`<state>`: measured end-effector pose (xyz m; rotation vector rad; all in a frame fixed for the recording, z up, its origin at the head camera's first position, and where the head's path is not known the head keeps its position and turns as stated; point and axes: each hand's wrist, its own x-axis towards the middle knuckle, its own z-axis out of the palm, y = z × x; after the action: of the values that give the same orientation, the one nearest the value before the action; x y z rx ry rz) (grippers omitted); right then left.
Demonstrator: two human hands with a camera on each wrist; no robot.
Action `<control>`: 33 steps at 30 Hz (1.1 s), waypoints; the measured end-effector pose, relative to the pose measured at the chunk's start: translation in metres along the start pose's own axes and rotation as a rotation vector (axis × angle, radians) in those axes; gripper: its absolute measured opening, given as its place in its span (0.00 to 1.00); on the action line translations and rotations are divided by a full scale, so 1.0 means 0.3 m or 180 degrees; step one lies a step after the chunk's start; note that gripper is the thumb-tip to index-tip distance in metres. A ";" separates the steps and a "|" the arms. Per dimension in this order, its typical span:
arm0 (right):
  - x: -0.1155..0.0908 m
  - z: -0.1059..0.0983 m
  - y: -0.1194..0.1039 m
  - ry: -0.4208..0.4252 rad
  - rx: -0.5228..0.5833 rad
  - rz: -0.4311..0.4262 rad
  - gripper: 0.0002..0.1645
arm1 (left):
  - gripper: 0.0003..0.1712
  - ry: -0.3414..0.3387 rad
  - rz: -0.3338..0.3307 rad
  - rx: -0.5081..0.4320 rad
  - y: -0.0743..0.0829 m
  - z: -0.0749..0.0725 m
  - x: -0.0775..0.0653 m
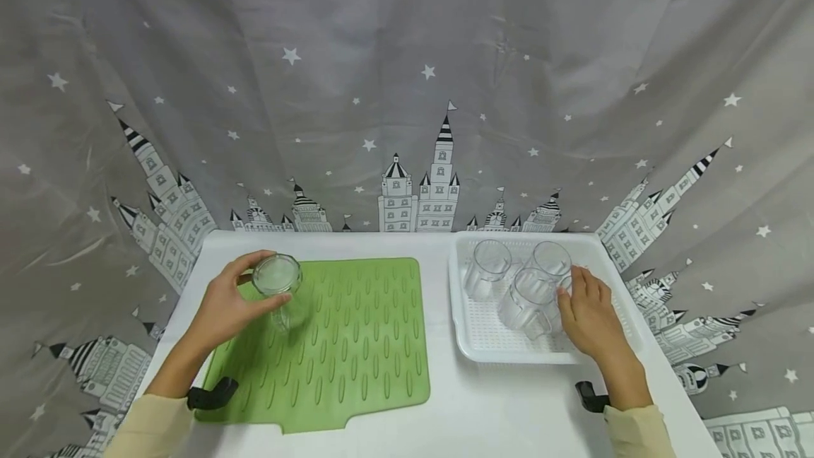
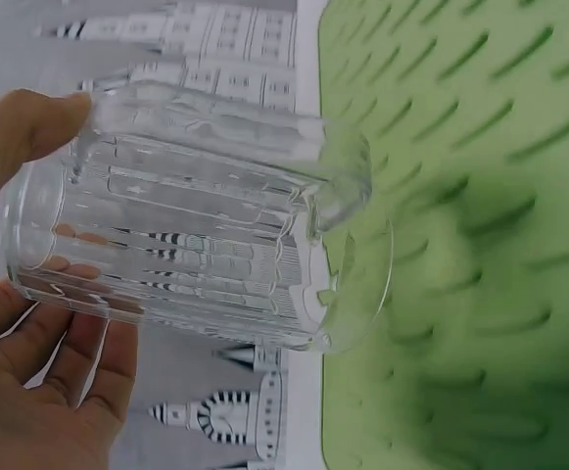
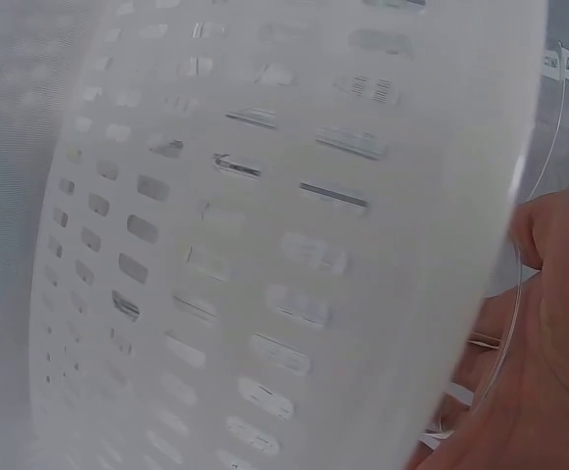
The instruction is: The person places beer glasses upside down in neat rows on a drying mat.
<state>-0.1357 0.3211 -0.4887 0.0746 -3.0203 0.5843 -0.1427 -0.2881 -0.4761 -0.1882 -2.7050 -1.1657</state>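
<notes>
My left hand (image 1: 232,299) grips a clear glass mug (image 1: 277,275) near its base and holds it upside down over the green drying mat (image 1: 356,331). In the left wrist view, the mug's ribbed wall (image 2: 196,225) and handle show, its mouth turned toward the mat. My right hand (image 1: 591,313) is at the right side of the white perforated basket (image 1: 467,345), its thumb and fingers curled round another glass mug, mostly hidden behind the hand. Seen from the right wrist, that mug's thin rim (image 3: 512,323) curves past the fingers, beyond the basket wall (image 3: 411,245).
Several more clear glass mugs (image 1: 490,263) stand close together in the basket. Mat and basket lie apart on a white table (image 1: 470,408). Behind the table hangs a grey curtain (image 1: 381,55) printed with castles and stars.
</notes>
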 end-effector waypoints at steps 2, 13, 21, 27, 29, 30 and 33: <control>0.003 0.003 -0.001 0.0022 -0.0003 -0.0003 0.42 | 0.47 -0.0019 -0.0024 -0.0021 -0.024 -0.021 0.025; 0.005 -0.001 -0.004 -0.0030 0.0000 0.0029 0.42 | 0.48 -0.0032 -0.0147 -0.0156 -0.134 -0.082 0.111; -0.007 -0.004 0.002 0.0022 -0.0015 0.0022 0.41 | 0.50 -0.0164 -0.0322 -0.0170 -0.171 -0.071 0.124; -0.002 0.001 0.004 0.0069 0.0002 -0.0005 0.41 | 0.50 -0.0179 -0.0214 -0.0192 -0.193 -0.068 0.131; -0.001 0.003 0.004 0.0075 0.0007 0.0002 0.41 | 0.50 -0.0174 -0.0122 -0.0209 -0.198 -0.066 0.136; -0.001 0.004 0.004 0.0076 0.0012 0.0007 0.41 | 0.49 -0.0176 -0.0086 -0.0207 -0.198 -0.066 0.140; 0.000 0.007 0.004 0.0076 0.0027 0.0023 0.40 | 0.49 -0.0201 -0.0059 -0.0213 -0.196 -0.064 0.150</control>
<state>-0.1358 0.3215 -0.4910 0.0569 -2.9964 0.5945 -0.1953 -0.3404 -0.4949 -0.2134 -2.7291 -1.2776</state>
